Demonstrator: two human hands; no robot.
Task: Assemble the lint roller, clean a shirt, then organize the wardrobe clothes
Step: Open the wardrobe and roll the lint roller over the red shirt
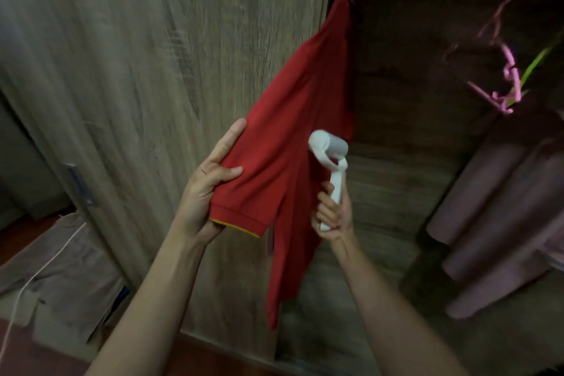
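I am holding the red shirt (287, 143) out in front of the wardrobe. Its top is hanging high at the edge of the opening, and its body is falling down past my wrists. My left hand (210, 186) is stretching one short sleeve out to the side. The thumb is pressing down on top of the fabric, the forefinger is lying straight along the sleeve's upper edge, and the other fingers are tucked under the cloth, so the sleeve is pinched between them. The cuff, with a thin yellow trim, is sitting against my palm. My right hand (332, 210) is gripping the white lint roller (331, 162) by its handle, all the fingers curling tightly round it. The roller's head is pointing up and lying against the shirt just beside the stretched sleeve. I cannot tell whether it is actually pressing into the fabric. Behind the sleeve the wood-grain wardrobe door (137, 55) is standing. To the right, inside the dark wardrobe, pink hangers (503, 76) are dangling up high, well apart from the shirt. Mauve garments (494, 207) are hanging below the hangers. At the lower left a brownish cloth (61, 268) is lying on the floor, with a white cable (39, 272) trailing across it.
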